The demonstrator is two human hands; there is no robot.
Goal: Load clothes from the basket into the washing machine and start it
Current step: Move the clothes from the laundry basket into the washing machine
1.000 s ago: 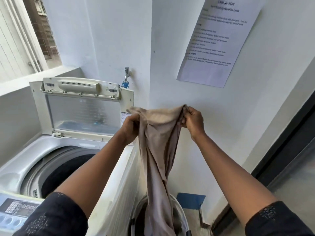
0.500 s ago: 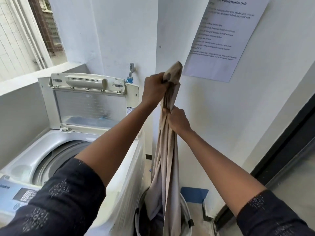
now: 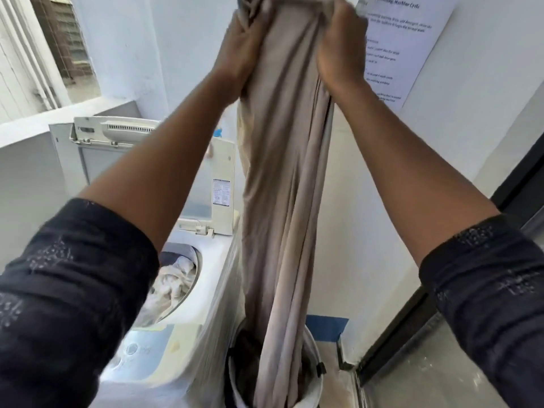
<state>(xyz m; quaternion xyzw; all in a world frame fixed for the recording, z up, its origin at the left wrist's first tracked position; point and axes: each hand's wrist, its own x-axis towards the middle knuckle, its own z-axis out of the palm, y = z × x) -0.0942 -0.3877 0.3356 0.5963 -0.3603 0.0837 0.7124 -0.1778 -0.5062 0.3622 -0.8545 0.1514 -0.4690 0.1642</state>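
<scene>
White-walled laundry corner, one printed notice (image 3: 407, 51) at upper right, one blue tape patch (image 3: 326, 325) low on the wall.

Change: a second ago both hands held the cloth at mid-frame. Half a second ago the left had gone above the right. Now both are level at the top edge.

Left hand (image 3: 241, 51): fingers curled round the left edge of the beige garment (image 3: 282, 201).
Right hand (image 3: 341, 48): fingers bunched on its right edge.

Garment hangs in one long drape down centre frame, its lower end still inside the basket (image 3: 312, 391) at bottom centre.

Judgement: lift nearly complete, but the tail is not clear and the swing left to the drum is not begun.

Count: two hands, one garment held, one basket, one washing machine (image 3: 215, 284), one lid (image 3: 117, 134) raised. Pale laundry (image 3: 173, 281) is in the drum, number of pieces indeterminate.
</scene>
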